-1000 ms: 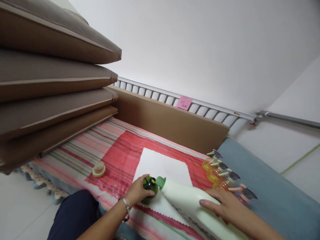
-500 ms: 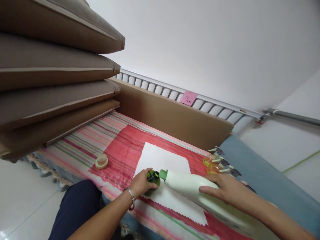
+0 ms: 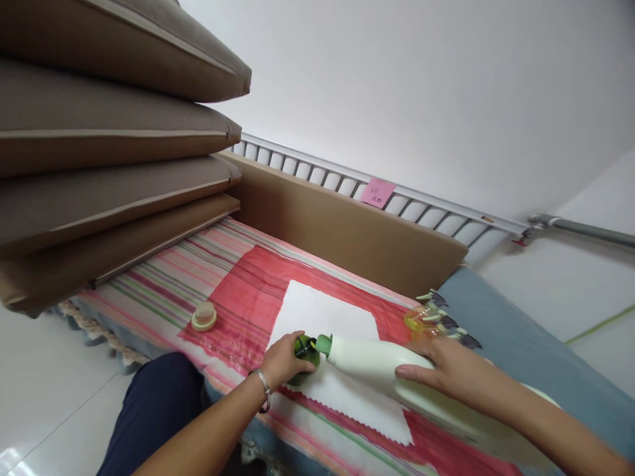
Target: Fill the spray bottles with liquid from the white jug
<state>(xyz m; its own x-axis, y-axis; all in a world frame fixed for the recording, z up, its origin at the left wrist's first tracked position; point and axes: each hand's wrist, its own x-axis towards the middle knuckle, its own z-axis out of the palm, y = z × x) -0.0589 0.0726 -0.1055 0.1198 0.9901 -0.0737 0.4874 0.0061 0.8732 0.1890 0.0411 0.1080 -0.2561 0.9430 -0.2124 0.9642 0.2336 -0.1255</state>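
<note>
My left hand (image 3: 285, 360) is wrapped round a small green bottle (image 3: 308, 350) with a dark opening at its top, standing over a white cloth with zigzag edges (image 3: 327, 311). My right hand (image 3: 441, 367) grips a large pale-green bottle (image 3: 367, 357), tilted nearly flat. Its green spout (image 3: 324, 344) points left at the mouth of the small bottle, with a bit of yellow-green at the tip. Whether the spout touches the rim, I cannot tell. A pale round cap (image 3: 204, 317) lies on the red sheet to the left of my left hand.
Under the cloth is a red translucent sheet (image 3: 243, 291) on a striped tablecloth (image 3: 163, 281). Several clear yellow bottles with dark pump tops (image 3: 421, 320) lie beyond my right hand. Brown cushions (image 3: 124, 152) are stacked at left; a brown board (image 3: 342, 221) stands along the back.
The view has shifted slightly. Both hands keep their holds, and a yellow-green trace now shows at the spout tip.
</note>
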